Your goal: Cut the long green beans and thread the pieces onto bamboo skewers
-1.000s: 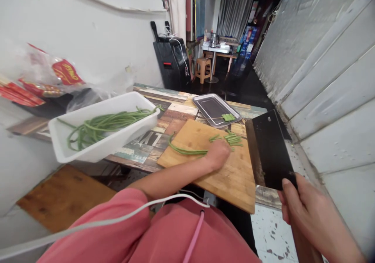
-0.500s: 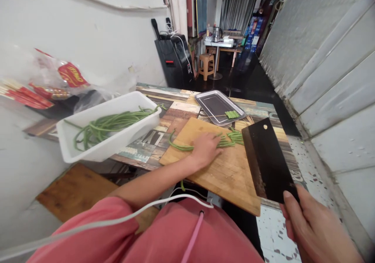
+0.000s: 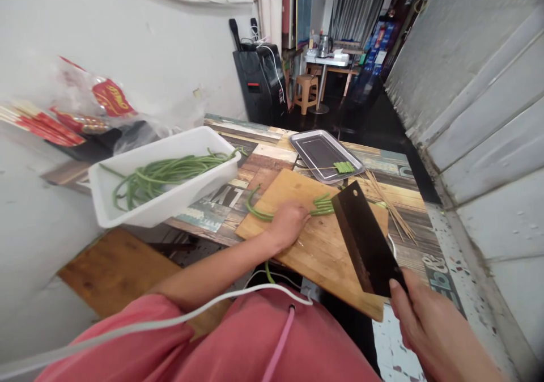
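Note:
A wooden cutting board (image 3: 327, 251) lies on the patterned table. My left hand (image 3: 289, 223) presses a bundle of long green beans (image 3: 260, 213) down on the board, fingers curled over them. The beans' right ends (image 3: 323, 205) stick out past my fingers. My right hand (image 3: 429, 331) grips the handle of a dark cleaver (image 3: 363, 240). The blade hangs over the board just right of the bean ends.
A white tub (image 3: 170, 200) of long beans sits on the table's left edge. A metal tray (image 3: 317, 152) with cut bean pieces (image 3: 344, 167) lies beyond the board. Bamboo skewers (image 3: 389, 203) lie to the right. A grey wall runs along the right side.
My left hand has slid the beans leftward along the board. The cleaver has moved left and over the board, closer to the bean ends.

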`<state>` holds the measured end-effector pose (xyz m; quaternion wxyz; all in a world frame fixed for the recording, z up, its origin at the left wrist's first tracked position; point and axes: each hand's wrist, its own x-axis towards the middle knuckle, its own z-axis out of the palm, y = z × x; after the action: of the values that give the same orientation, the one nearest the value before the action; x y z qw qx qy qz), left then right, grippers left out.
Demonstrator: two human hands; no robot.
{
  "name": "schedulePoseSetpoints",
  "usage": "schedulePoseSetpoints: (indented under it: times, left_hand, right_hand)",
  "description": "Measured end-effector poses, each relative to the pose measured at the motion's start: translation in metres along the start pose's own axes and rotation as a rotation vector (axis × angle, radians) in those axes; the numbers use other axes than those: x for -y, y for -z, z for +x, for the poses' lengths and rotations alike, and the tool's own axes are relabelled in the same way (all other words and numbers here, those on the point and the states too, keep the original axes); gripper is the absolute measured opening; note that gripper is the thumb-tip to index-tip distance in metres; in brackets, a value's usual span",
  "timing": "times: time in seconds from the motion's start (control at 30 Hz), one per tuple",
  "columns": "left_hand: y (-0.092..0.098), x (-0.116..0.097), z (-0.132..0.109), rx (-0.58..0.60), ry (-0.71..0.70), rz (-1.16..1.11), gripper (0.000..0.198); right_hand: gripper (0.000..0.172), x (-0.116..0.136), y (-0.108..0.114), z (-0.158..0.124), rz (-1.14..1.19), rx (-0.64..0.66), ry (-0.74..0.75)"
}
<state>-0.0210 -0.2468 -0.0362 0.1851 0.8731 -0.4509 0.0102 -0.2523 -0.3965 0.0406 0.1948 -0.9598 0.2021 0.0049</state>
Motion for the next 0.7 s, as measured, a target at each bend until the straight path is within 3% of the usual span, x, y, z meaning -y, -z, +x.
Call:
schedulePoseSetpoints:
  times: [0.27, 0.43, 0.7]
  left_hand:
    - [-0.003, 0.001, 0.0, -0.006, 0.009, -0.012, 0.028]
    - [-0.002, 0.002, 0.0, -0.032, -0.007, -0.031, 0.033]
    - [-0.005, 0.003, -0.002, -0.059, -0.038, 0.015, 0.038]
  right_hand:
    - [0.027, 0.024, -0.007, 0.015, -0.222, 0.14, 0.028]
    - [0.022, 0.028, -0.008, 0.015, -0.268, 0.151, 0.039]
    - [0.015, 0.053, 0.006, 0.024, -0.387, 0.277, 0.063]
